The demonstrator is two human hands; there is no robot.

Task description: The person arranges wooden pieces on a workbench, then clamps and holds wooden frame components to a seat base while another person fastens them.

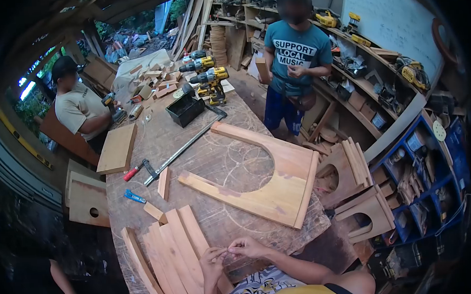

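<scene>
Near the table's front edge, my left hand (213, 261) and my right hand (247, 248) are close together, fingers pinched. Whatever small thing they hold between them is too tiny to make out. Beside and partly beneath my left hand lie several wooden boards (172, 249) in a row. Beyond my hands rests a flat wooden panel (288, 184) with a deep U-shaped cutout, a strip along its right edge. A short wood block (155, 212) and a blue-handled tool (135, 196) lie past the boards.
A long bar clamp (180, 152) crosses the table near a black bin (185, 111) and yellow cordless drills (210, 79). A thick board (117, 149) lies at left. One person (298, 64) stands across the table; another (81, 107) holds a drill. Shelves line the right.
</scene>
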